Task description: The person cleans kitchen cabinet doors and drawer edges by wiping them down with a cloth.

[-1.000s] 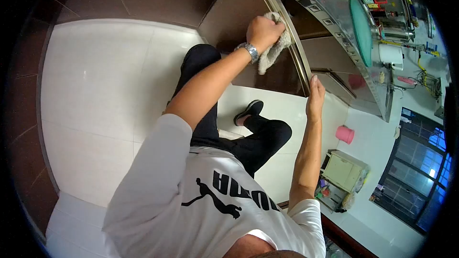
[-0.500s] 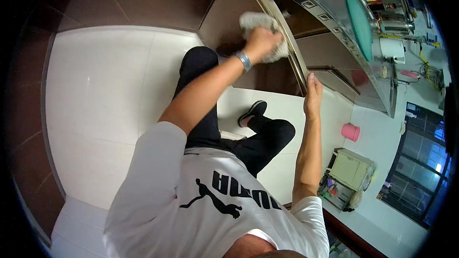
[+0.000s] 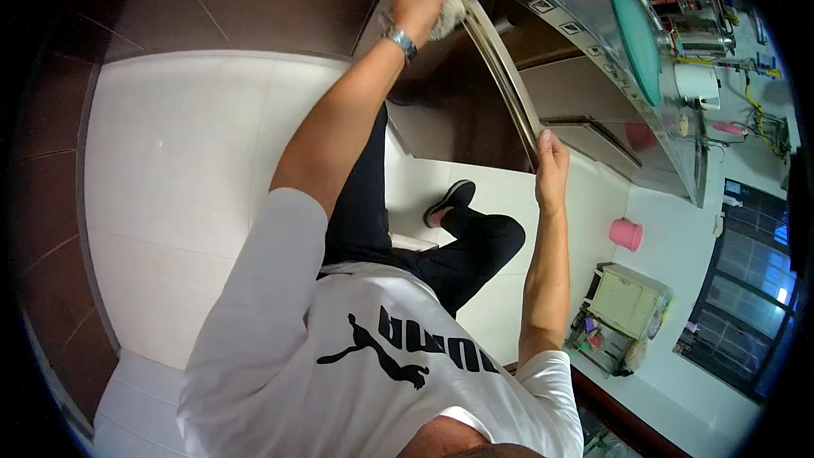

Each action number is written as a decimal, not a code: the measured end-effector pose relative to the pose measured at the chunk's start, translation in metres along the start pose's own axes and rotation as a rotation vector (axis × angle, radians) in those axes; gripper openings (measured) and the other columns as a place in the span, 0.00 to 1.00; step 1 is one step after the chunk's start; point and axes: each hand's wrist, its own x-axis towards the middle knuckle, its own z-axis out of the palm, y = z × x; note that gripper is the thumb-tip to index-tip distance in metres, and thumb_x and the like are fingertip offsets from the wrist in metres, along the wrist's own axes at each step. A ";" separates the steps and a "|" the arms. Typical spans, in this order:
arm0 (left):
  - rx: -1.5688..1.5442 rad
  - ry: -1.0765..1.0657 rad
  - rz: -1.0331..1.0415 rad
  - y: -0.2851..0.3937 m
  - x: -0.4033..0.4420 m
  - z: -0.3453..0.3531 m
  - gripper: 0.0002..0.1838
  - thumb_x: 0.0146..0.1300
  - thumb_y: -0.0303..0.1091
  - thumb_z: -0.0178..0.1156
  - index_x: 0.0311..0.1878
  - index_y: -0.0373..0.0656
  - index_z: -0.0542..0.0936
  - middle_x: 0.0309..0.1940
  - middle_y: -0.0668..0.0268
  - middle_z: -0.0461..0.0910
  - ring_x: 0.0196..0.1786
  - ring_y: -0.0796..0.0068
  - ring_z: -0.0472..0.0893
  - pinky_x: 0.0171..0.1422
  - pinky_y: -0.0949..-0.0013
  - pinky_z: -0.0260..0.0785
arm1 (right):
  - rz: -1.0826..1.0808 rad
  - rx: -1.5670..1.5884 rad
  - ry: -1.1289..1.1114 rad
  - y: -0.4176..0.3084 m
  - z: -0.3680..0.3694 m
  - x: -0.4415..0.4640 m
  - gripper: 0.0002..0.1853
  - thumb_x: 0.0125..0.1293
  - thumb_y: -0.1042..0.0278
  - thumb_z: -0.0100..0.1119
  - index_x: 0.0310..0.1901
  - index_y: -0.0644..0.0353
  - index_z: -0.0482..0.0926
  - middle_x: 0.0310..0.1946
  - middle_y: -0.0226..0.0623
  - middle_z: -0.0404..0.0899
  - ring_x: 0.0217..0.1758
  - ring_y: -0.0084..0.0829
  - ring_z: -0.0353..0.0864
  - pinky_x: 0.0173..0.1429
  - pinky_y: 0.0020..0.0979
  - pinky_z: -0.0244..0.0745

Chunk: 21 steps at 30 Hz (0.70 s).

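Note:
A wet-looking off-white cloth (image 3: 449, 13) is bunched under my left hand (image 3: 420, 10), which wears a metal-banded watch. The hand presses it against the inner upper face of a dark brown cabinet door (image 3: 475, 110), close to the door's pale edge strip. My right hand (image 3: 551, 161) grips the door's outer corner, thumb on the edge, with the other fingers partly hidden behind it. The door stands swung out from the cabinet below a steel counter (image 3: 585, 0).
On the counter lies a green round lid or board (image 3: 636, 42), beside bottles and a white pot (image 3: 697, 85). A pink bucket (image 3: 626, 235) and a pale green cabinet (image 3: 627, 298) stand to the right. Brown tiles (image 3: 246, 0) line the left side. My legs are bent below the door.
My left hand has slid the cloth up and left along the door, toward its far end. My right hand has kept its hold on the door's corner.

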 end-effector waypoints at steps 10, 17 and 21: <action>0.406 -0.183 0.026 -0.024 -0.059 0.028 0.11 0.48 0.36 0.61 0.17 0.38 0.79 0.13 0.59 0.76 0.18 0.70 0.76 0.27 0.65 0.68 | 0.060 -0.101 -0.048 0.009 -0.015 0.003 0.27 0.69 0.48 0.47 0.44 0.72 0.77 0.34 0.32 0.76 0.39 0.22 0.69 0.46 0.25 0.65; 0.163 0.014 0.124 -0.009 0.009 0.000 0.11 0.49 0.32 0.61 0.16 0.37 0.76 0.12 0.69 0.71 0.17 0.78 0.68 0.24 0.69 0.59 | 0.010 -0.060 0.023 0.001 -0.003 0.001 0.21 0.70 0.50 0.46 0.27 0.60 0.68 0.25 0.20 0.60 0.30 0.17 0.54 0.34 0.22 0.53; 0.104 0.109 0.167 -0.008 0.041 -0.008 0.11 0.47 0.29 0.60 0.13 0.35 0.74 0.12 0.70 0.71 0.17 0.78 0.66 0.23 0.67 0.56 | 0.073 -0.111 -0.056 0.008 -0.012 0.001 0.26 0.69 0.48 0.47 0.41 0.71 0.77 0.30 0.29 0.73 0.36 0.21 0.66 0.43 0.24 0.64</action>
